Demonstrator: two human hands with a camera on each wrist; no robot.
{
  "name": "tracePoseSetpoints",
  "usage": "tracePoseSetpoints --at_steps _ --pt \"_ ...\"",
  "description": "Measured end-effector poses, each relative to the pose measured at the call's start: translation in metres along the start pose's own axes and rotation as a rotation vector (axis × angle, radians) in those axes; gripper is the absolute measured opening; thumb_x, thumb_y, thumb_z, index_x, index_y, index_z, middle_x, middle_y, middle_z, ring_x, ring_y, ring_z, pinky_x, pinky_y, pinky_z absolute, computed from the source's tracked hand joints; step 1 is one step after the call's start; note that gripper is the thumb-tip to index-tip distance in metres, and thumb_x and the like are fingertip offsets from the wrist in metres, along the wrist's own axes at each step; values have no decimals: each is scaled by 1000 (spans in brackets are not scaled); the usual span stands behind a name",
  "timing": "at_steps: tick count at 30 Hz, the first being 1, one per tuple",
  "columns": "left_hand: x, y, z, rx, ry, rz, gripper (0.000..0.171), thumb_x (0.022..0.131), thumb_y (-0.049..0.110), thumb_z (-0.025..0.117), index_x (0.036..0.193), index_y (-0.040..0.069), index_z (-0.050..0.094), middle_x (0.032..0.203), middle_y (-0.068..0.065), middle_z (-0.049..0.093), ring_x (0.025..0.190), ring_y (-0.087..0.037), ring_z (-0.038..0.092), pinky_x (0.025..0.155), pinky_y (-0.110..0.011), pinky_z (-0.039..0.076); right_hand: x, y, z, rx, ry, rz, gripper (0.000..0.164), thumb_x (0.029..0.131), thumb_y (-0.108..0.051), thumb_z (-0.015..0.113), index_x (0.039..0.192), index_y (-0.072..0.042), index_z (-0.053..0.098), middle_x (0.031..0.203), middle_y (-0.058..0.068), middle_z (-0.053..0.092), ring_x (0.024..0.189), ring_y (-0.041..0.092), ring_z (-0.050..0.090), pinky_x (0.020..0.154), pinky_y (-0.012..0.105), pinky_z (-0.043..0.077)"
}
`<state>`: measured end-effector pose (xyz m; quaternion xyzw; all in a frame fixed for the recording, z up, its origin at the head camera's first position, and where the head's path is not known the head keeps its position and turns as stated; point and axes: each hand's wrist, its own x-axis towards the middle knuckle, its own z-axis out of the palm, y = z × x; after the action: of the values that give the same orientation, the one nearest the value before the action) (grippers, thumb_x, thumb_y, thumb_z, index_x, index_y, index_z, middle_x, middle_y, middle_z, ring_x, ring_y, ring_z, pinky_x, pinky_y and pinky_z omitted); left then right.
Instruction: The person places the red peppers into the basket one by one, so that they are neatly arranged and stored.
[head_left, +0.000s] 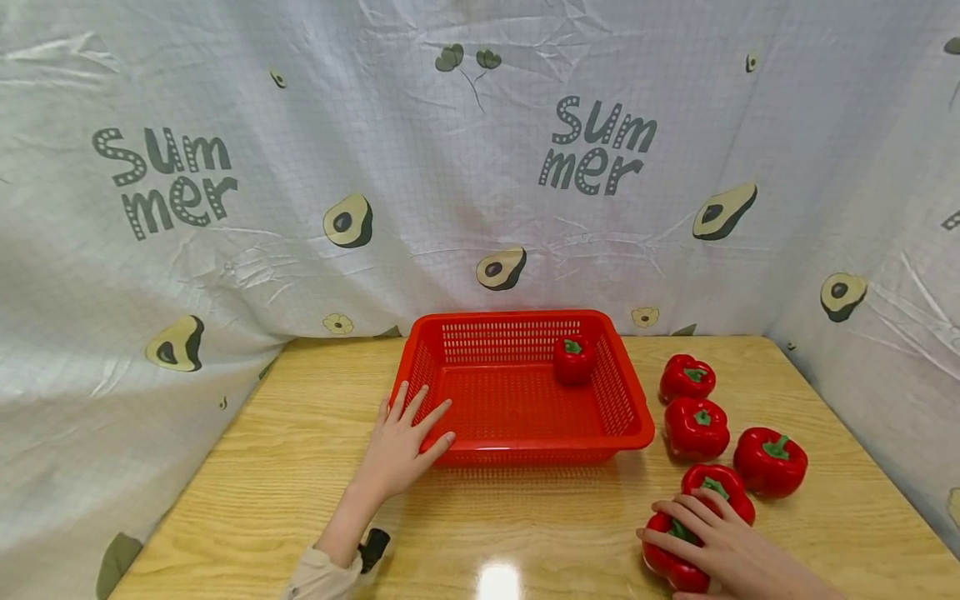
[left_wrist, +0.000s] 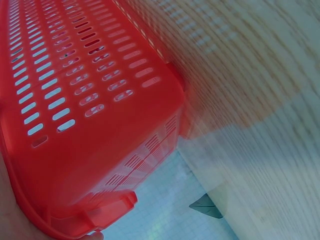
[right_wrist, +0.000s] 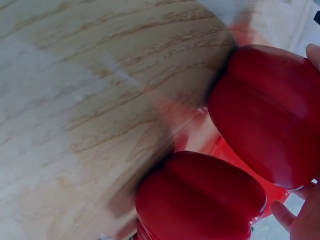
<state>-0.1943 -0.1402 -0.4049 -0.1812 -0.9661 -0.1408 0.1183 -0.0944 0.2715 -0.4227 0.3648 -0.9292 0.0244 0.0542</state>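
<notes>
My left hand (head_left: 397, 446) rests with spread fingers on the near left corner of a red plastic basket (head_left: 517, 446). In the left wrist view the basket's slotted wall (left_wrist: 95, 150) fills the left side. One red bell pepper (head_left: 573, 367) stands inside, towards the back right. At the front right, my right hand (head_left: 712, 542) lies over the nearest red bell pepper (head_left: 663, 562), fingers across its top around the green stem. The right wrist view shows this pepper (right_wrist: 265, 115) between thumb and fingers. Another bell pepper (head_left: 712, 479) sits right behind it, partly covered by the fingers.
Right of the basket are more red bell peppers: one at the back (head_left: 686, 377), one in front of it (head_left: 697, 427) and one further right (head_left: 771, 462). The wooden table (head_left: 300, 450) meets a white printed curtain (head_left: 420, 167) behind and at both sides.
</notes>
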Motion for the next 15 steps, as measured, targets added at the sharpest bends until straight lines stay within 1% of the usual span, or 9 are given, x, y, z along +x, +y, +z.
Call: tracePoseSetpoints --at_steps 3,8,13,15 --pt "0 0 0 2 0 1 52 86 50 46 132 25 44 143 -14 33 137 -38 13 108 -57 10 1 0 -1 -3 4 -7 63 71 -72 44 126 -41 44 123 1 51 108 20 38 78 55 43" --pt "0 -1 1 -10 8 1 52 86 49 46 132 24 45 142 -15 33 136 -38 14 108 -57 9 3 1 -3 -35 17 -19 60 72 -71 45 124 -41 47 121 0 53 108 20 41 78 52 43" --pt "0 -1 1 4 10 5 52 86 49 46 132 24 45 142 -15 33 136 -38 14 108 -57 10 7 1 -7 -47 -13 -16 55 74 -67 47 123 -41 47 119 0 53 106 20 44 75 48 47" --pt "0 -1 0 7 3 5 52 86 50 45 132 25 44 143 -14 33 136 -38 14 108 -57 10 7 0 -10 -26 -47 -1 56 75 -67 47 124 -40 46 119 0 52 107 21 44 73 48 49"
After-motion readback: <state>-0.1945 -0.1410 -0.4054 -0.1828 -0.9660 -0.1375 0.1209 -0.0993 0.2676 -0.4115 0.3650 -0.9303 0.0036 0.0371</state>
